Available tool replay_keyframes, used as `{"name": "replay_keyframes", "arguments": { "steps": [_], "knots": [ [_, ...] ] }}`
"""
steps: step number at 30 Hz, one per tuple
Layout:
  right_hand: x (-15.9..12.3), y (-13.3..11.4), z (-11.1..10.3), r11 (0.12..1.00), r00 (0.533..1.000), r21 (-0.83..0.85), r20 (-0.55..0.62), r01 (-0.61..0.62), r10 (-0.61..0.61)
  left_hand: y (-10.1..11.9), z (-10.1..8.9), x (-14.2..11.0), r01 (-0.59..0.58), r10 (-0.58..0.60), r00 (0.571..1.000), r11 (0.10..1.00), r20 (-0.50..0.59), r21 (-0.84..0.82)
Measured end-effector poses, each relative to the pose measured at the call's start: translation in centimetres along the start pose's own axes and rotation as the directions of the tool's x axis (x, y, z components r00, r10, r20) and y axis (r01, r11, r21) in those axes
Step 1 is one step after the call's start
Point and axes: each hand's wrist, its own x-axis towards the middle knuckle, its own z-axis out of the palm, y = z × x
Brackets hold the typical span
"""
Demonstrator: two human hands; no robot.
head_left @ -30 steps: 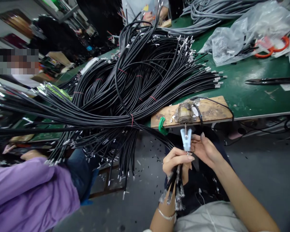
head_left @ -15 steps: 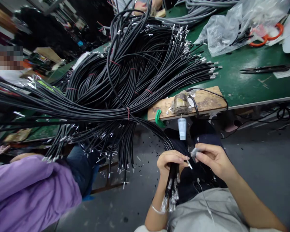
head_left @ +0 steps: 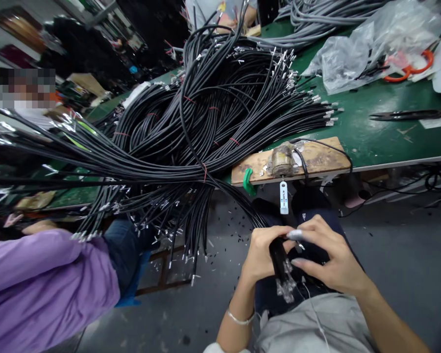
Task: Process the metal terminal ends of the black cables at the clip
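My left hand (head_left: 261,250) is wrapped around a bundle of black cables (head_left: 278,257) above my lap. The stripped, silvery cable ends (head_left: 286,284) stick out below it, towards me. Close by on the right, my right hand (head_left: 325,250) has its thumb and index finger spread apart, both with grey coverings on their tips. The index fingertip lies against or just in front of my left fingertips; whether they touch I cannot tell. A short silvery wire end (head_left: 300,246) shows between the hands. From my left hand the bundle runs up to the large cable pile (head_left: 213,122) on the bench.
A small motor (head_left: 282,161) with a light blue piece (head_left: 283,198) on its shaft sits on a wooden board (head_left: 325,154) at the green bench's (head_left: 393,137) edge. Beyond are snips (head_left: 407,115), orange-handled scissors (head_left: 407,73) and plastic bags (head_left: 347,61). A co-worker's purple sleeve (head_left: 47,279) is left.
My right thumb and index finger have gone from pinched together to spread apart. My left hand has moved rightward, nearer the right, with the bundle. The light blue piece shows a different face.
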Motion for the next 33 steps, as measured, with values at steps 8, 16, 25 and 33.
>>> {"name": "replay_keyframes", "arguments": {
  "steps": [8,16,25,33],
  "knots": [
    [1.2,0.1,1.8,0.985,0.997,0.173,-0.068,-0.013,0.026,0.6,-0.1,-0.4,0.036,-0.044,0.990,0.998,-0.130,-0.059],
    [2.4,-0.8,5.7,0.801,0.939,0.592,-0.215,-0.091,0.267,0.8,-0.7,-2.2,0.220,-0.306,0.921,0.920,-0.242,-0.325],
    [1.8,-0.8,5.0,0.887,0.934,0.457,-0.289,-0.059,0.210,1.1,-1.1,-1.4,0.175,-0.230,0.962,0.935,-0.150,-0.310],
    [2.2,-1.9,5.9,0.930,0.913,0.365,-0.364,-0.042,0.184,1.0,-1.8,-2.0,0.229,-0.296,0.943,0.909,-0.152,-0.347]
  ]
}}
